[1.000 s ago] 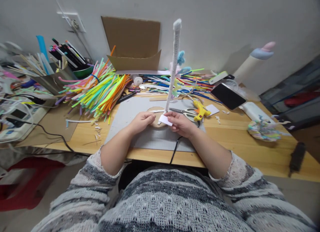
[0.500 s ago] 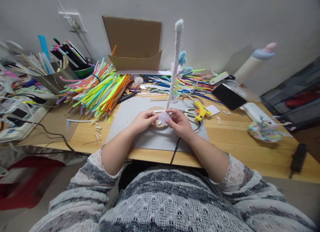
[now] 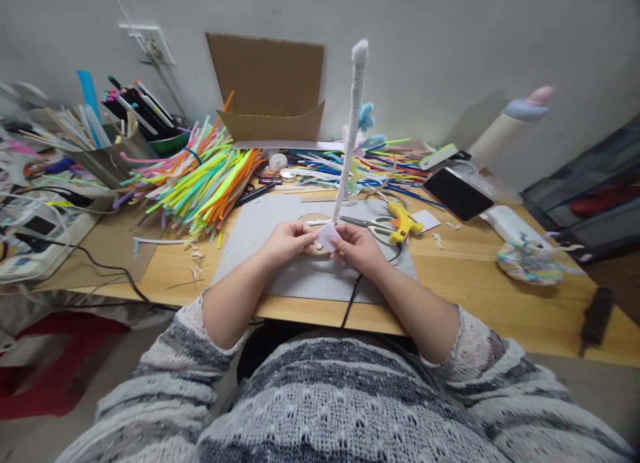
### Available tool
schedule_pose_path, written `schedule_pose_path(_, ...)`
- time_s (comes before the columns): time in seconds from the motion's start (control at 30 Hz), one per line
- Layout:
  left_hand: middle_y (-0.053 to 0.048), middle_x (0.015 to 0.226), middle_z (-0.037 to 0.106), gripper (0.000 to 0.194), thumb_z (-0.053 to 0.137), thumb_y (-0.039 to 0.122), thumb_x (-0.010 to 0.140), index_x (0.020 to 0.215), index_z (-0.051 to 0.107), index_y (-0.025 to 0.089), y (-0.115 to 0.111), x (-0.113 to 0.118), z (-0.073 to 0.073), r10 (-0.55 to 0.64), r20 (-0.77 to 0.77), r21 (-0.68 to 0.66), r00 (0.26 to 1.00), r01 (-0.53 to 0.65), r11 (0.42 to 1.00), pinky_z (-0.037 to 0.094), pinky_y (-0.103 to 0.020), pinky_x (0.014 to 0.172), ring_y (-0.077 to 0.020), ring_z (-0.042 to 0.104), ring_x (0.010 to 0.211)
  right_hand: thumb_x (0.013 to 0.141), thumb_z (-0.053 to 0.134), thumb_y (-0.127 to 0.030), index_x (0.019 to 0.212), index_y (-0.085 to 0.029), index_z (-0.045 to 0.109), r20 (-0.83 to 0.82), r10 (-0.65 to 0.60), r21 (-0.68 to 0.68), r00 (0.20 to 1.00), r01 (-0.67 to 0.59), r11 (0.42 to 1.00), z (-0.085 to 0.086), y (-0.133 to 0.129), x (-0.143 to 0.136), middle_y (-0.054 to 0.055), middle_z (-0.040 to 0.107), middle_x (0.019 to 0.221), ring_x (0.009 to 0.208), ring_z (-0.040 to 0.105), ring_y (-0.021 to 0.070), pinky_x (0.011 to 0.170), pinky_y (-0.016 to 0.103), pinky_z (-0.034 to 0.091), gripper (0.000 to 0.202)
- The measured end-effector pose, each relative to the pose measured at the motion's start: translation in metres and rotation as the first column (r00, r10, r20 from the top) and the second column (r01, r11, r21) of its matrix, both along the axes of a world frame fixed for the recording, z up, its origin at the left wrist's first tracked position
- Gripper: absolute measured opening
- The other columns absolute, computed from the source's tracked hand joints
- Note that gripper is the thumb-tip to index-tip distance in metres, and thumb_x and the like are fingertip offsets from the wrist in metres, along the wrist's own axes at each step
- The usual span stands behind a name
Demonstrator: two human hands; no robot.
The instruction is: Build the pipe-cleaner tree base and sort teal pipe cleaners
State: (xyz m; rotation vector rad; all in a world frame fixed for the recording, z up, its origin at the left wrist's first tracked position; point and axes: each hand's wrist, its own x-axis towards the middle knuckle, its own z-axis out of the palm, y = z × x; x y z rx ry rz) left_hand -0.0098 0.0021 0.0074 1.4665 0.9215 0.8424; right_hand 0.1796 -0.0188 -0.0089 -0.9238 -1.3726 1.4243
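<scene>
Between my hands is a small white piece of paper (image 3: 328, 237). My right hand (image 3: 361, 248) pinches its right side between thumb and fingers. My left hand (image 3: 289, 243) is closed at the paper's left corner, fingertips pressed together. Just behind the paper rises a white wrapped stem (image 3: 349, 140), with blue, pink and yellow fuzzy flowers (image 3: 366, 116) alongside it. A round wooden base (image 3: 306, 218) lies under and behind my fingers on the grey cutting mat (image 3: 270, 276). Scissors (image 3: 373, 224) and a yellow glue gun (image 3: 401, 223) rest just right of my right hand.
Bundled colourful pipe cleaners (image 3: 200, 183) lie at the left, with more loose ones behind the mat. An open cardboard box (image 3: 273, 125) stands against the wall. A phone (image 3: 459, 193) and a fuzzy pastel piece (image 3: 530, 260) sit at right. A black cord (image 3: 354, 293) crosses the mat's front edge.
The fingers of my right hand have shifted slightly down along the paper, and the paper has turned a little. The scissors' blades show more now. The stem stays about where it was.
</scene>
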Motion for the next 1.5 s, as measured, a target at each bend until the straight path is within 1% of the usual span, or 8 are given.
schedule_pose_path(0.1, 0.005, 0.047, 0.048, 0.032, 0.066, 0.044, 0.071, 0.065, 0.054, 0.015, 0.0, 0.0, -0.002, 0.062, -0.096, 0.074, 0.993, -0.055, 0.996, 0.03, -0.021, 0.047, -0.0074, 0.04, 0.043, 0.07, 0.069, -0.046, 0.078, -0.019, 0.059, 0.038, -0.031, 0.014, 0.999, 0.031, 0.999, -0.002, 0.0, 0.0, -0.002, 0.061, 0.063, 0.047, 0.055, 0.0113, 0.039, 0.022, 0.039, 0.03)
schedule_pose_path(0.23, 0.001, 0.059, 0.057, 0.023, 0.061, 0.036, 0.078, 0.068, 0.06, 0.015, -0.003, 0.0, -0.006, 0.275, -0.32, 0.435, 0.907, -0.118, 0.893, 0.035, -0.023, 0.054, -0.0111, 0.048, 0.055, 0.071, 0.069, -0.041, 0.077, -0.02, 0.062, 0.082, -0.154, 0.167, 0.985, 0.138, 0.976, -0.003, 0.001, 0.0, -0.002, 0.063, 0.065, 0.056, 0.056, 0.0117, 0.051, 0.024, 0.044, 0.023)
schedule_pose_path(0.43, -0.003, 0.071, 0.06, 0.018, 0.051, 0.024, 0.085, 0.073, 0.061, 0.016, -0.006, 0.0, -0.002, 0.213, -0.396, 0.677, 0.893, 0.128, 0.724, 0.038, -0.026, 0.065, -0.0138, 0.052, 0.067, 0.073, 0.064, -0.047, 0.081, -0.02, 0.059, 0.063, -0.169, 0.131, 0.984, 0.16, 0.978, -0.003, 0.0, -0.001, -0.002, 0.061, 0.063, 0.052, 0.057, 0.0133, 0.044, 0.024, 0.043, 0.029)
schedule_pose_path(0.57, 0.0, 0.062, 0.056, 0.017, 0.051, 0.026, 0.084, 0.072, 0.058, 0.016, -0.004, -0.004, 0.002, 0.162, -0.299, 0.555, 0.941, 0.033, 0.831, 0.038, -0.025, 0.061, -0.0123, 0.05, 0.06, 0.077, 0.061, -0.048, 0.084, -0.022, 0.053, -0.004, -0.134, 0.072, 0.991, 0.134, 0.988, -0.004, 0.003, 0.002, -0.007, 0.05, 0.046, 0.036, 0.044, 0.0098, 0.034, 0.021, 0.032, 0.028)
schedule_pose_path(0.77, 0.001, 0.055, 0.055, 0.022, 0.061, 0.036, 0.076, 0.07, 0.062, 0.014, 0.003, -0.005, 0.006, 0.274, 0.032, 0.249, 0.961, -0.273, 0.929, 0.037, -0.023, 0.053, -0.0101, 0.047, 0.05, 0.076, 0.067, -0.031, 0.081, -0.021, 0.062, 0.053, -0.217, 0.458, 0.975, 0.169, 0.872, -0.006, 0.008, 0.007, 0.002, 0.062, 0.083, 0.073, 0.059, 0.0142, 0.065, 0.028, 0.049, 0.012)
schedule_pose_path(0.87, -0.001, 0.062, 0.06, 0.023, 0.062, 0.037, 0.076, 0.076, 0.067, 0.014, 0.001, -0.004, 0.007, 0.228, 0.054, 0.251, 0.972, -0.234, 0.939, 0.039, -0.024, 0.055, -0.0103, 0.049, 0.053, 0.08, 0.064, -0.026, 0.084, -0.023, 0.064, 0.094, -0.234, 0.604, 0.968, 0.131, 0.786, -0.006, 0.007, 0.007, 0.005, 0.062, 0.09, 0.089, 0.06, 0.0182, 0.08, 0.035, 0.048, 0.005)
schedule_pose_path(1.17, -0.005, 0.08, 0.065, 0.016, 0.068, 0.026, 0.076, 0.089, 0.072, 0.018, -0.004, 0.002, 0.001, 0.029, -0.094, 0.47, 0.995, 0.018, 0.882, 0.043, -0.025, 0.065, -0.0143, 0.058, 0.073, 0.082, 0.062, -0.024, 0.086, -0.024, 0.064, 0.164, -0.315, 0.71, 0.935, 0.11, 0.696, -0.002, 0.003, 0.008, 0.005, 0.062, 0.087, 0.082, 0.06, 0.017, 0.07, 0.033, 0.049, 0.004)
schedule_pose_path(1.5, 0.0, 0.064, 0.056, 0.017, 0.07, 0.028, 0.071, 0.064, 0.063, 0.014, -0.007, 0.002, 0.002, 0.063, -0.118, 0.452, 0.991, -0.003, 0.892, 0.038, -0.023, 0.057, -0.0106, 0.05, 0.059, 0.082, 0.061, -0.033, 0.079, -0.024, 0.065, 0.253, -0.261, 0.634, 0.932, 0.044, 0.772, 0.001, 0.0, 0.006, 0.003, 0.064, 0.078, 0.073, 0.058, 0.0167, 0.065, 0.031, 0.047, 0.011)
